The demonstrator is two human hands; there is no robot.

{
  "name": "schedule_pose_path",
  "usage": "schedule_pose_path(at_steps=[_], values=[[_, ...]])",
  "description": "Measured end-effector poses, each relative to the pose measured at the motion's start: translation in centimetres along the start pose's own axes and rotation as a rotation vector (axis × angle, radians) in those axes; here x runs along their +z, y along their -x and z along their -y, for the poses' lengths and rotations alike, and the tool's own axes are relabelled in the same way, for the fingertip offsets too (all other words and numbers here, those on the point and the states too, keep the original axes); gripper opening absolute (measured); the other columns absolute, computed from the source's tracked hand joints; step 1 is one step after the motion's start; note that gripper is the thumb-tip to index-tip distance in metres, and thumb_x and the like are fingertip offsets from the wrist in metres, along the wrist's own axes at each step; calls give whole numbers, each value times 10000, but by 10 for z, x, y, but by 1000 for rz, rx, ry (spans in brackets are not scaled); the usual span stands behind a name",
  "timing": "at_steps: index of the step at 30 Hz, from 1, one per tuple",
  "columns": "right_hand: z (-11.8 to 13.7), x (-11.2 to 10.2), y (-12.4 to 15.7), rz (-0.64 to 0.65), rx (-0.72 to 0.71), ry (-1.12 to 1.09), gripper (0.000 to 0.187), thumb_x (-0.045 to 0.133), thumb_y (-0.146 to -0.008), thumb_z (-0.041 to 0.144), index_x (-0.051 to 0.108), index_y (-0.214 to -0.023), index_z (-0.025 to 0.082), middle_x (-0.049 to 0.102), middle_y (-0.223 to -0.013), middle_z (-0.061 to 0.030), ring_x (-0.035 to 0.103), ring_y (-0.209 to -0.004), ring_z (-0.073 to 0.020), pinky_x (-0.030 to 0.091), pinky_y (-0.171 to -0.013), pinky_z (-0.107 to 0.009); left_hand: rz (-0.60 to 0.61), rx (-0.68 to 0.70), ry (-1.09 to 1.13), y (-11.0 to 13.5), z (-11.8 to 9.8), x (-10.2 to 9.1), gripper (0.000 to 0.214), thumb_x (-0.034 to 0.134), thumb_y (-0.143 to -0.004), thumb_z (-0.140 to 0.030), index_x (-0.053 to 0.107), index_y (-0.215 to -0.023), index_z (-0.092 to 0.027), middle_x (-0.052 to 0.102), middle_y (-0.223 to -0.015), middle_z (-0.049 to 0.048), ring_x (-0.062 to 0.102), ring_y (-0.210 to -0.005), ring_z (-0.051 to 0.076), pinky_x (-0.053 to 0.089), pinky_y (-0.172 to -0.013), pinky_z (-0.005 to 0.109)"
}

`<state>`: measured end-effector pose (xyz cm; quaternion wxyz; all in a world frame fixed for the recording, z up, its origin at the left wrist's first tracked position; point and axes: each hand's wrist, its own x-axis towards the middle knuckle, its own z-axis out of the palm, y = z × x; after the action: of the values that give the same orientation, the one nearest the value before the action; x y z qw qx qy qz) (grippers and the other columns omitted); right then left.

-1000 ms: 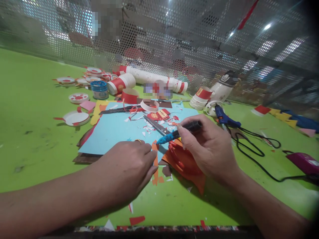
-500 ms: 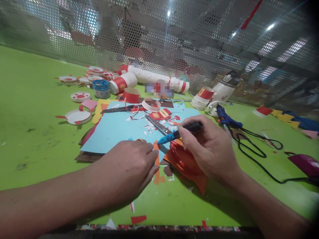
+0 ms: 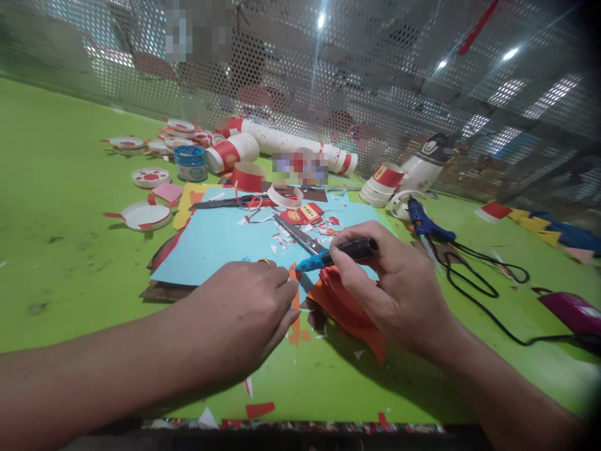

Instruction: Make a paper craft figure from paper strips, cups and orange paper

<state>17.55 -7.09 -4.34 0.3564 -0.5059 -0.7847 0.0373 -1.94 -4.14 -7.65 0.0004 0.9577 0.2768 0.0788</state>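
My right hand (image 3: 399, 294) is closed round a black-handled craft knife (image 3: 338, 254) whose blue tip points left at an orange paper strip (image 3: 295, 307). My left hand (image 3: 244, 319) lies curled on the table with its fingertips pressing that strip; a ring shows on one finger. Under my right hand lies a folded orange and red paper piece (image 3: 350, 313). Both rest at the near edge of a light blue paper sheet (image 3: 220, 244) strewn with small paper scraps.
A metal ruler (image 3: 298, 235) lies on the blue sheet. Behind it stand paper cups (image 3: 232, 153), cut cup rings (image 3: 282, 195), a blue tape roll (image 3: 189, 163) and cup bottoms (image 3: 143, 216). A blue glue gun (image 3: 425, 222) with a black cord, a white kettle (image 3: 425, 166) and a magenta device (image 3: 570, 310) are at right. Perforated metal screen behind.
My right hand has dropped a little and tilted the knife flatter toward the strip. My left hand has hardly moved.
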Motion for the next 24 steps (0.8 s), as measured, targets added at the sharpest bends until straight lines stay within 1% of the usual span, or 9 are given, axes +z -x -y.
schedule_pose_path(at_steps=[6,10,12,13,16,18,19,21,24], values=[[-2,2,0,-23,14,22,35,552,-855,188,552,-890,183,605,-730,28,558,-610,-86,440,-591,-206,-12,-5,-3,0,-1,-1,281,333,-934,-302,563,-809,-198,566,-729,35,498,-635,185,287,-558,321],[0,1,-1,-89,30,9,27,556,-849,181,562,-874,190,602,-732,30,550,-595,-86,439,-578,-214,-20,0,-4,0,0,1,271,340,-931,-299,562,-814,-199,571,-735,37,500,-644,187,290,-561,322],[3,-3,0,-160,42,-25,21,559,-847,185,569,-861,197,591,-711,34,541,-567,-87,437,-556,-222,-16,0,-1,0,0,1,268,341,-930,-301,563,-820,-199,575,-741,38,500,-652,189,295,-568,323],[5,-6,1,-215,52,-44,17,562,-846,192,574,-855,200,583,-699,34,538,-560,-93,439,-551,-232,-14,0,0,0,0,1,267,342,-930,-299,563,-819,-198,576,-742,38,499,-654,189,297,-571,323],[10,-15,3,-425,91,-86,18,584,-835,225,591,-828,210,570,-682,18,536,-572,-128,443,-558,-281,-8,-1,9,0,-1,1,273,338,-932,-293,562,-810,-198,573,-737,36,495,-659,187,296,-574,324],[11,-18,4,-496,130,-122,23,590,-833,241,598,-820,223,565,-694,5,530,-582,-148,439,-562,-309,3,-9,18,0,-1,0,279,336,-934,-296,560,-801,-198,569,-734,35,492,-660,184,291,-572,323],[10,-19,5,-494,152,-144,24,588,-834,244,598,-818,229,559,-698,1,529,-586,-154,439,-562,-318,12,-14,24,0,-1,0,283,335,-935,-299,560,-797,-197,568,-734,36,491,-660,182,289,-571,322],[9,-18,4,-450,188,-185,29,579,-840,241,592,-815,235,543,-697,-2,530,-590,-160,446,-565,-329,33,-26,34,0,-1,-1,290,333,-936,-306,559,-793,-195,565,-734,37,489,-655,178,285,-567,320],[7,-16,3,-384,185,-207,45,573,-844,244,576,-802,226,540,-684,2,532,-577,-148,459,-555,-318,41,-38,47,-1,-1,-2,291,329,-936,-315,562,-806,-197,560,-741,39,488,-648,177,283,-564,321]])
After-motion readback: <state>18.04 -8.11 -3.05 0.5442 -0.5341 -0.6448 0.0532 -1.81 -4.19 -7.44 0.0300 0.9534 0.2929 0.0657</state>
